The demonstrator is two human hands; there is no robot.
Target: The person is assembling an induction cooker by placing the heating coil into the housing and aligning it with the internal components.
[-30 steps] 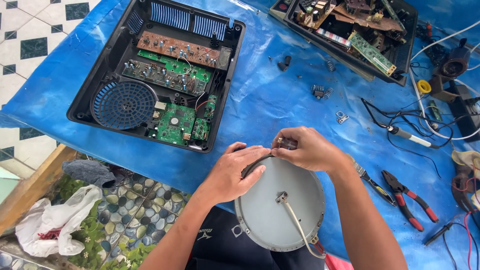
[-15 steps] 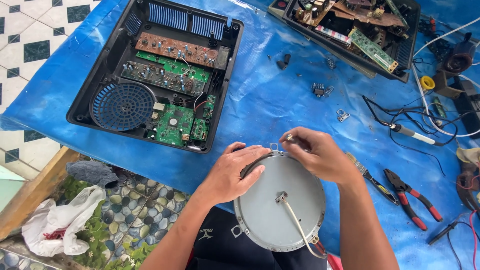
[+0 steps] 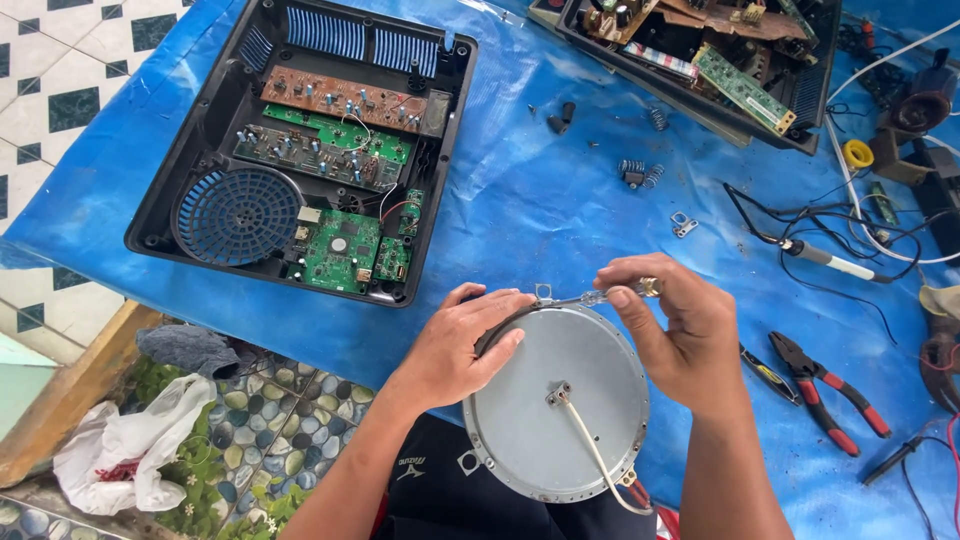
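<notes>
A round grey metal disc (image 3: 560,400) with a central terminal and a white cable (image 3: 600,460) rests over my lap at the bottom centre. My left hand (image 3: 455,350) grips its upper left rim, fingers over a dark sleeved wire (image 3: 505,322). My right hand (image 3: 675,330) pinches a small metal connector (image 3: 645,288) at the end of that wire, just above the disc's top edge. An opened black appliance base (image 3: 300,150) with green and brown circuit boards and a blue fan lies at upper left on the blue tarp (image 3: 540,200).
Red-handled pliers (image 3: 825,390) and a smaller tool lie right of my right hand. A soldering iron (image 3: 825,258) with black leads sits at right. A second opened case (image 3: 700,50) holds boards at top. Loose springs and screws (image 3: 635,172) dot the tarp. A white plastic bag (image 3: 130,445) lies lower left.
My right hand has shifted right and slightly up along the disc's top edge, drawing the wire end and connector out. My left hand keeps its hold on the rim.
</notes>
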